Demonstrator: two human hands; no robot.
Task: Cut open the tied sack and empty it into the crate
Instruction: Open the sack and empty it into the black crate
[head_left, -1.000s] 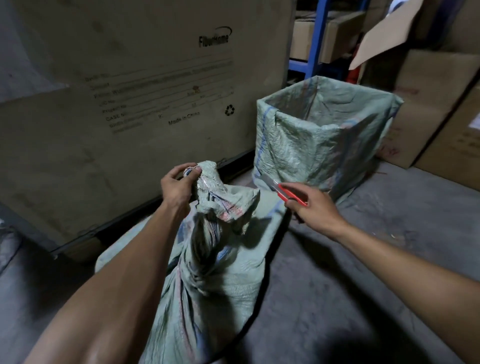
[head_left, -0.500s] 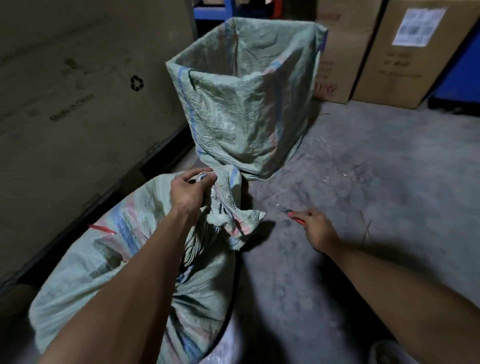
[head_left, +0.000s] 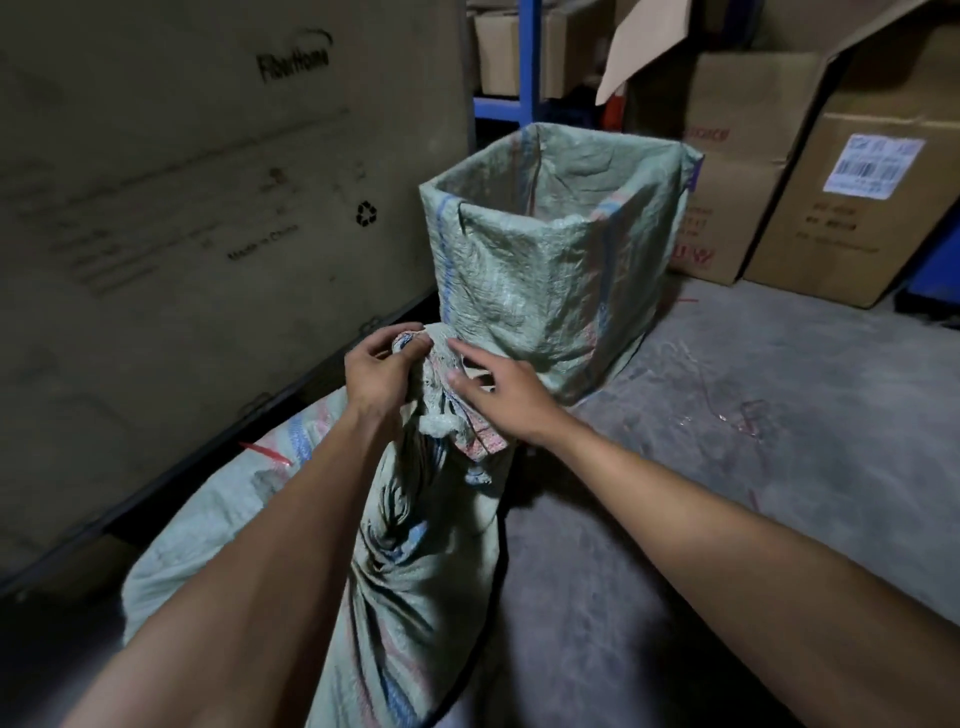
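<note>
Your left hand (head_left: 376, 374) has its fingers (head_left: 400, 338) curled tight around the bunched neck of the sack (head_left: 415, 561), gripping just under the gathered top so the cloth stands up from the floor (head_left: 727, 467). Your right hand (head_left: 506, 395) lies against the other side of that same neck, fingers spread and only loosely curved, the thumb pressing on the crumpled flap; they touch the fabric without closing on it. The sack's body slumps below your forearms, leaning toward the big cardboard box (head_left: 182, 208) at your left. The crate (head_left: 550, 270), lined with woven sacking and open at the top, stands just beyond your hands.
</note>
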